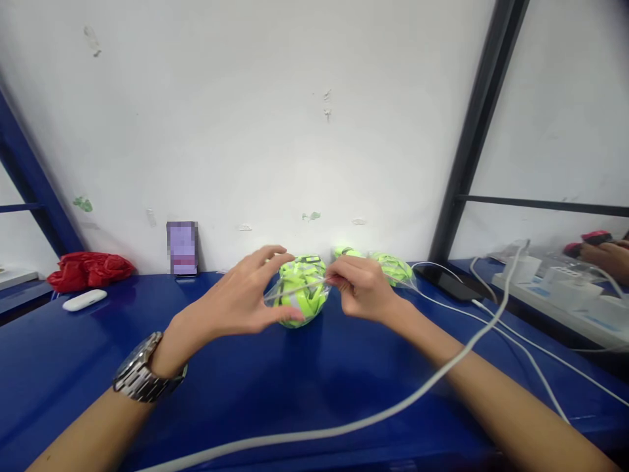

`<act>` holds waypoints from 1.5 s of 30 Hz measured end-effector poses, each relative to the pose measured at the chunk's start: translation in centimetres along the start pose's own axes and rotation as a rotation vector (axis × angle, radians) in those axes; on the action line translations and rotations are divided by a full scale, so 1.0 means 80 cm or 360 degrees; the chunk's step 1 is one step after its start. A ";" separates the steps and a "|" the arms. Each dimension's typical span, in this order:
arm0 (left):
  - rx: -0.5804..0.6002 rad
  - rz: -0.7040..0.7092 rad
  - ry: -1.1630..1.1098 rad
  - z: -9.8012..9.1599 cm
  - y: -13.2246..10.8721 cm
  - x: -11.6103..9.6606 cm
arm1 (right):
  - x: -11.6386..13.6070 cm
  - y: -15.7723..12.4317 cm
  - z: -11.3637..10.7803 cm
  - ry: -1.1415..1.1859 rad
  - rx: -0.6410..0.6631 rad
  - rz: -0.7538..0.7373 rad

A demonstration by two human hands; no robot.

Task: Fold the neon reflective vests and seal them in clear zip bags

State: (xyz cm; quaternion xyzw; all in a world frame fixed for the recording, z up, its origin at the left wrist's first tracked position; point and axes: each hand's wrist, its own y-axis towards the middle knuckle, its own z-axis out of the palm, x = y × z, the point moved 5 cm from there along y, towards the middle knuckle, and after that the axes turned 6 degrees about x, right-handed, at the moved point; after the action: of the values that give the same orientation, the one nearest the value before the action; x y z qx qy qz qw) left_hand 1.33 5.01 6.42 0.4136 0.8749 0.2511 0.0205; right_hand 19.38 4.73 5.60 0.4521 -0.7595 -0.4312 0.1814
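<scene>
A neon-yellow bundle with grey reflective strips (pixel 307 295) sits in a clear plastic bag on the blue table, between my two hands. My left hand (pixel 243 288) is at its left side with fingers and thumb spread apart; the thumb lies across the bundle's lower front. My right hand (pixel 363 282) is closed in a pinch on the plastic bag (pixel 322 283) at the right side. A pale strip of the plastic is stretched across the bundle's front towards my left hand. The fingertips of my right hand are partly hidden.
More neon-yellow bagged bundles (pixel 393 265) lie behind my right hand. A red plastic bag (pixel 93 270), a white case (pixel 84 300) and an upright phone (pixel 183 249) are left. A white cable (pixel 383 413) crosses in front. At right are a dark device (pixel 449 282), power strips (pixel 570 288) and another person's hand (pixel 609 257).
</scene>
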 end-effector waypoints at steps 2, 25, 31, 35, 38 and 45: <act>0.0241 0.0021 -0.0046 0.012 -0.002 -0.018 | 0.011 0.003 -0.002 0.0216 -0.0003 -0.0041; 0.0235 -0.0249 0.0484 0.025 -0.215 0.111 | 0.027 0.080 0.240 -0.0621 0.0811 0.0269; 0.0345 -0.0392 0.0482 0.049 -0.196 0.143 | 0.055 0.045 0.194 -0.0542 0.0876 0.0078; 0.0446 -0.0258 0.0408 0.077 -0.164 0.180 | 0.074 0.004 0.144 -0.0530 0.1057 -0.0233; 0.0466 -0.0189 0.0361 0.096 -0.134 0.206 | 0.082 -0.016 0.117 -0.0509 0.1128 -0.0391; 0.0394 -0.0259 0.0418 0.107 -0.102 0.224 | 0.087 -0.018 0.096 -0.0398 0.1109 -0.0328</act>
State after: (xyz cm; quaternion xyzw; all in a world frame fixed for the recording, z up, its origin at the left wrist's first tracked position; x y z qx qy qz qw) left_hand -14.17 17.43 -1.67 0.3045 0.9248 0.1910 -0.1244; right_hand 11.38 2.30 -0.68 0.5045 -0.8273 -0.2151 -0.1215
